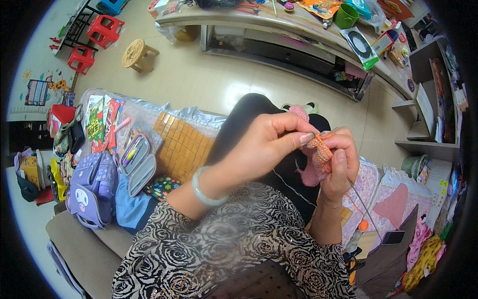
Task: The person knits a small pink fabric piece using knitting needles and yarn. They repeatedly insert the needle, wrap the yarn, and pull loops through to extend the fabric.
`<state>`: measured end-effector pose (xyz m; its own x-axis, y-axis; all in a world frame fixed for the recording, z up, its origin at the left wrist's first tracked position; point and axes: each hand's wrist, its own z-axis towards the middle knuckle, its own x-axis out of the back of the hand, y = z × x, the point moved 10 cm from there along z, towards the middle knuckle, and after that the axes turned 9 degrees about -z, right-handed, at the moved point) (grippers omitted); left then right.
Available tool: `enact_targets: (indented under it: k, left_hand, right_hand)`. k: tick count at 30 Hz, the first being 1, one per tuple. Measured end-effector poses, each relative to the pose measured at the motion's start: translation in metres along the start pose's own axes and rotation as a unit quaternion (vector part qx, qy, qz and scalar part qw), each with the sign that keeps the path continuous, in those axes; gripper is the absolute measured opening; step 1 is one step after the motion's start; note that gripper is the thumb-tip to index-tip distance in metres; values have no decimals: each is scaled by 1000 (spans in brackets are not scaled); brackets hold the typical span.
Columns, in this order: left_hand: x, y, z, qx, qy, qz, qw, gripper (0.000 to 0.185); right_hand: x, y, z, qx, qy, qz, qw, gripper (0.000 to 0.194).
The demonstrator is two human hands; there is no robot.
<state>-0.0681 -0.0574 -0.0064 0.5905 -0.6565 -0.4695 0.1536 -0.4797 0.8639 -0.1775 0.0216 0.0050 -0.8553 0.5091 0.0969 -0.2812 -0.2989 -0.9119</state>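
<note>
A small piece of knitting, orange and grey with a pink part hanging below, is held up above the lap. At its upper edge my left hand, with a pale bangle on the wrist, pinches the work between thumb and forefinger. My right hand grips the other side, its thumb pressed to the knitting. A thin knitting needle slants down from below my right hand. Orange yarn runs down towards a small orange ball on the seat. A pale loose yarn strand lies across the dark trousers.
On the left are a purple backpack, an open pencil case and a bamboo seat mat. A phone lies at right, near a pink fabric piece. Ahead stand a cluttered table and a wooden stool.
</note>
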Motion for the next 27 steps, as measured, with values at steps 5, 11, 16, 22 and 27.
enact_targets:
  k: [5,11,16,22,27]
  left_hand:
    - [0,7,-3,-52,3,83,995,18]
    - [4,5,1,-21,10,22,999,15]
    - [0,7,5,-1,-21,98,995,6]
    - [9,17,6,-49,21,73,996,5]
    - [19,27,15,-79,28,63,994,11]
  right_hand:
    - [-3,2,1,-7,9,19,1000,30]
    - [-5,18,-2,-102,6,158,982,32]
    - [-18,17,-2,-113,-61,208,970,23]
    - [-8,15,4,-60,-44,129,989,15]
    - [2,24,-2,-129,1,206,970,15]
